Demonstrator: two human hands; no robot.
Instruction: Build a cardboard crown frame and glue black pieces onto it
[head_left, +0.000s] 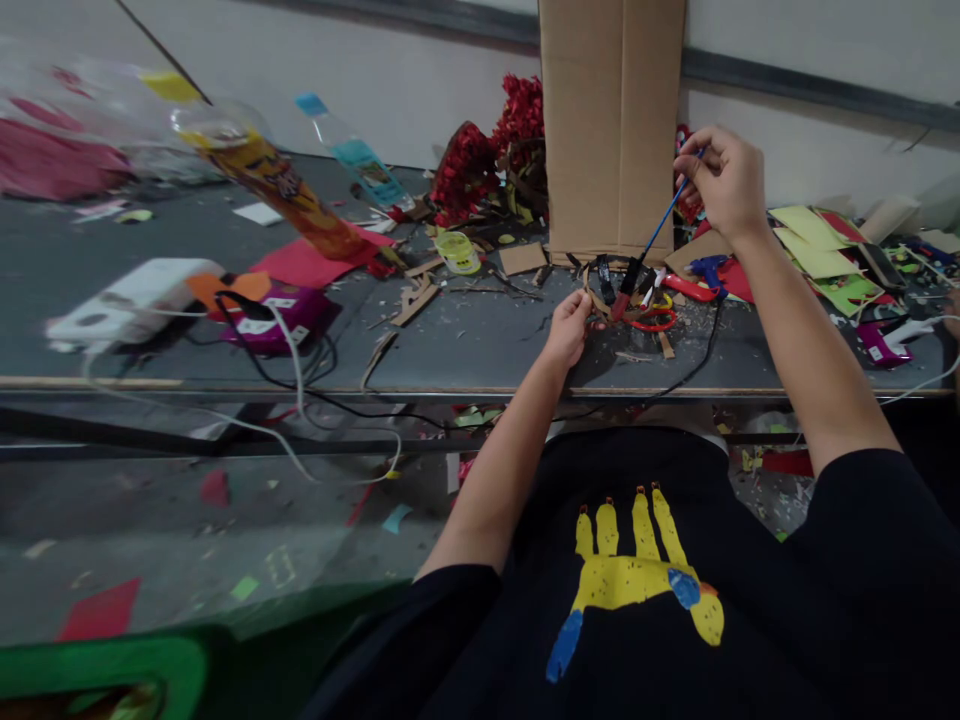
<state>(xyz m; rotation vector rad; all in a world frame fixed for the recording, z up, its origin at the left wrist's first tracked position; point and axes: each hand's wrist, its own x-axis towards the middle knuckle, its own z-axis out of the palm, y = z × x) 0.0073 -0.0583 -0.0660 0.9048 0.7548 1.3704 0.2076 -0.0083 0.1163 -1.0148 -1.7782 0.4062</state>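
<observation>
My right hand (724, 185) is raised above the table, fingers pinched on the upper part of a thin blue stick (667, 215). The stick slants down to the left and ends in a dark, brush-like tip, too small to make out clearly. Lower down, my left hand (571, 328) is closed at the edge of a small brown and dark red piece (619, 303), which looks like cardboard. The stick's dark tip meets or overlaps this piece; I cannot tell which. Red-orange scissor handles (654, 320) lie just right of it, beside a blue glue gun (709, 268).
A tall cardboard panel (615, 130) stands behind my hands. Leftward are a tilted yellow-labelled bottle (289, 190), a blue bottle (367, 168), a small yellow tub (457, 252) and a white power strip (131, 300). Cables hang over the table's front edge. Paper sheets (817, 245) lie right.
</observation>
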